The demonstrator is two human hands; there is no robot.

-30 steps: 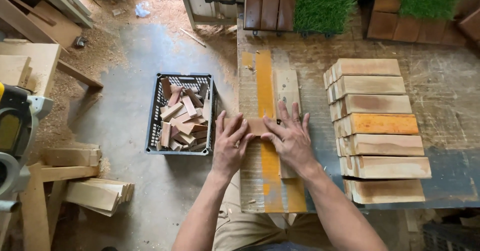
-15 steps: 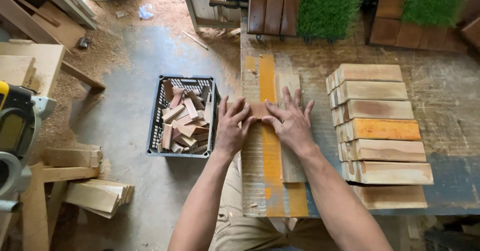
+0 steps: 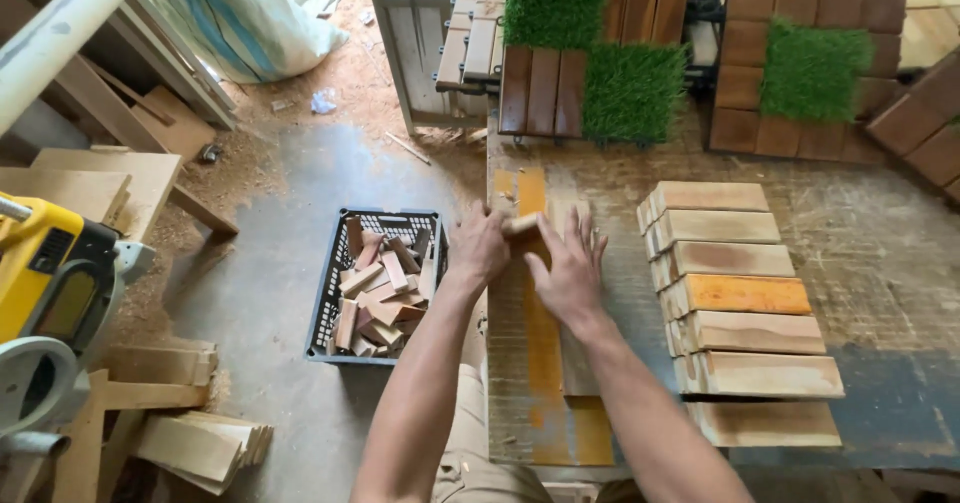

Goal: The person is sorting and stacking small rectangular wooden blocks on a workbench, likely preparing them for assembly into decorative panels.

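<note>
To my right on the worn wooden counter (image 3: 880, 253), a row of pale wood slats (image 3: 745, 308) lies overlapped, one orange-stained. Beyond it: square brown deck tiles w/ green fake-grass squares (image 3: 632, 88). On the concrete floor (image 3: 265, 283) left of the counter, a black plastic crate (image 3: 340, 263) full of short offcut wood blocks. Far left: yellow mitre saw (image 3: 50, 283), cut wood strips (image 3: 195, 443) below it, sawdust round about.

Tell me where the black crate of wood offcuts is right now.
In the head view the black crate sits on the floor, left of the workbench, just left of the left hand and right of the yellow saw.
</note>
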